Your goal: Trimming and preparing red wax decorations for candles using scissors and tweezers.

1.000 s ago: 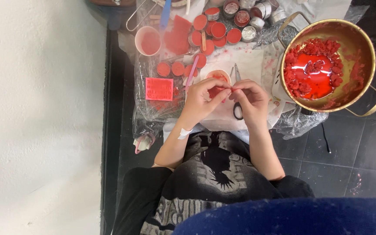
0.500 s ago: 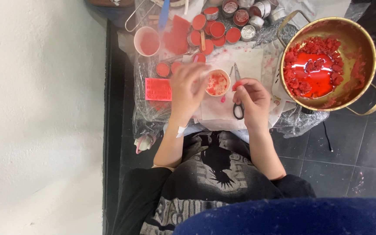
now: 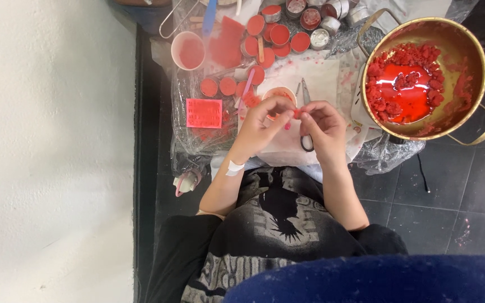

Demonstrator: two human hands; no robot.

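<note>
My left hand (image 3: 260, 124) and my right hand (image 3: 322, 126) meet fingertip to fingertip over a white sheet (image 3: 315, 76). Between them they pinch a small red piece (image 3: 296, 114); it is too small to tell what it is. Just beyond the fingers stands a small white cup (image 3: 280, 91) holding red bits. A pair of scissors (image 3: 304, 92) lies beside the cup, its black handle partly under my right hand. A pink stick (image 3: 247, 88) lies left of the cup. My left wrist carries a white plaster (image 3: 234, 167).
A big golden pot (image 3: 470, 50) with red melted wax and lumps stands at the right. Several round tins of red wax (image 3: 279, 35), a pink cup (image 3: 189, 51) and a red square mould (image 3: 204, 113) lie on crumpled clear plastic (image 3: 391, 154). White wall at the left; dark tiled floor.
Half a second ago my left hand reached out past the small cup. It has come back, and both hands again pinch the small red piece together.
</note>
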